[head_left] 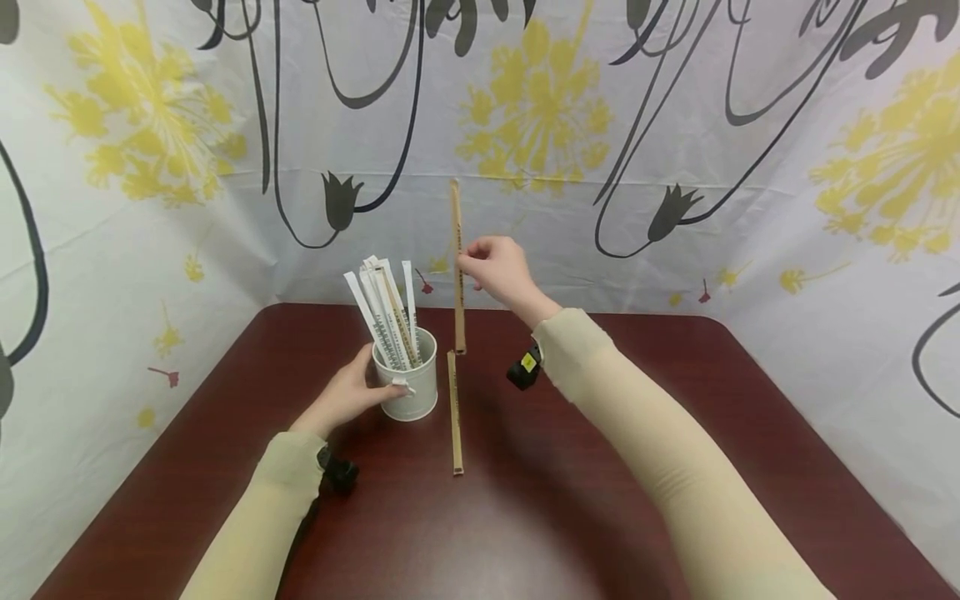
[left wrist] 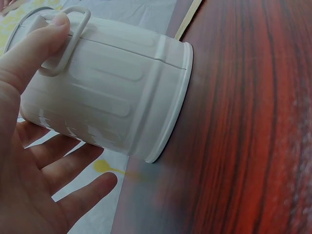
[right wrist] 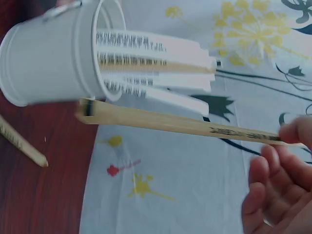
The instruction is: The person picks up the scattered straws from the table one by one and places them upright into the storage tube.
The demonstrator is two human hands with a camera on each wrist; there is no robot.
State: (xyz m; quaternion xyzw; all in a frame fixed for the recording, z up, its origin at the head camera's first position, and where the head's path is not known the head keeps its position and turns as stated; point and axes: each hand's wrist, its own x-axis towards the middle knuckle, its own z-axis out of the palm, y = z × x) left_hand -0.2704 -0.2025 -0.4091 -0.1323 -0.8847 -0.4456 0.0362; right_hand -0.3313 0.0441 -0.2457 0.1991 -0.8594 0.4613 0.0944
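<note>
A small white bucket (head_left: 408,398) stands upright on the table, packed with slim white paper-wrapped sticks (head_left: 377,308) that bear dark print, plus a brown one among them. My left hand (head_left: 347,397) grips the bucket from its left side. In the left wrist view its thumb (left wrist: 44,44) presses on the bucket's side handle, with the fingers round the far side. To the right of the bucket, my right hand (head_left: 498,271) pinches a brown paper-wrapped stick (head_left: 458,292) between thumb and fingertips, holding it nearly vertical. Another brown wrapped stick (head_left: 455,417) lies on the table.
The dark red wooden table (head_left: 600,517) spreads around the bucket. Behind and beside it hangs a white cloth (head_left: 675,125) printed with grey and yellow flowers. Small black cameras (head_left: 525,367) are worn at both wrists.
</note>
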